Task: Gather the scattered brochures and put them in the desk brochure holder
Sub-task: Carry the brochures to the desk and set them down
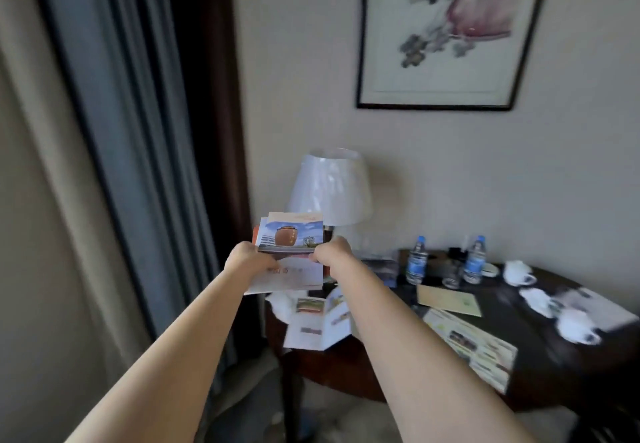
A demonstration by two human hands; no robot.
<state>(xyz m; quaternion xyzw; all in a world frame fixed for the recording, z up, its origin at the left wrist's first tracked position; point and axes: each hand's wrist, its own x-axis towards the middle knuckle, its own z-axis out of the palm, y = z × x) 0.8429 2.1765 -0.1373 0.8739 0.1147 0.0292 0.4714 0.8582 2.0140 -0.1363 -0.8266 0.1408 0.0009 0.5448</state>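
A stack of brochures (292, 252) is held up in the air above the left end of the dark round desk (540, 366); its top sheet shows a brown jar against blue sky. My left hand (247, 259) grips the stack's left edge and my right hand (330, 253) grips its right edge. Below the stack an unfolded white brochure (317, 324) lies at the desk's left edge. A long green and white brochure (474, 345) lies near the front edge, and a yellow-green leaflet (448, 300) lies further back. A dark upright object (384, 269) stands behind my right arm; I cannot tell whether it is the holder.
A white lamp (330, 189) stands at the desk's back left. Two water bottles (415, 260) (475, 259), glasses and white cups (517, 272) crowd the back and right. Grey curtains (131, 130) hang to the left. A framed painting (446, 30) hangs on the wall.
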